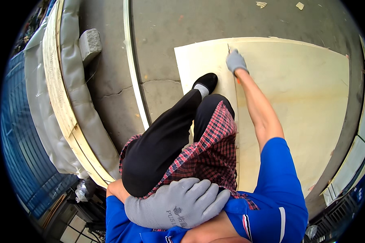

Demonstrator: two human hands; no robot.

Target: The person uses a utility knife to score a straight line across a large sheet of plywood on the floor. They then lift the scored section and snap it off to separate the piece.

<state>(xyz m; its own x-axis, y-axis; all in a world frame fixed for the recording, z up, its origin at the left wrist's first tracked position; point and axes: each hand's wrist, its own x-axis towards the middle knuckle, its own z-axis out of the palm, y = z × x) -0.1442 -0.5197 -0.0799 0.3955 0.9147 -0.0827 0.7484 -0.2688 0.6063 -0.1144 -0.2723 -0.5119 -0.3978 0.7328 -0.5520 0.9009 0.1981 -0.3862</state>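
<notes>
My right hand (236,61), in a grey glove, is closed around what looks like a utility knife; a thin tip (228,47) shows ahead of the fingers and an orange end (238,81) behind. It is at the far edge of a large pale plywood sheet (292,97). A straight line runs along the sheet from my hand back toward my body, beside a narrow pale strip (232,91). My left hand (182,202), also gloved in grey, lies against my body by a checked red cloth (215,146), fingers outstretched and holding nothing.
My shoe (205,83) rests on the sheet's left part. Further left are a long pale bar (130,60), a stone block (90,45), and long wooden boards (54,77) over grey plastic wrapping (79,105). Wrapped stacks (348,166) stand at right. Scraps (261,5) lie beyond the sheet.
</notes>
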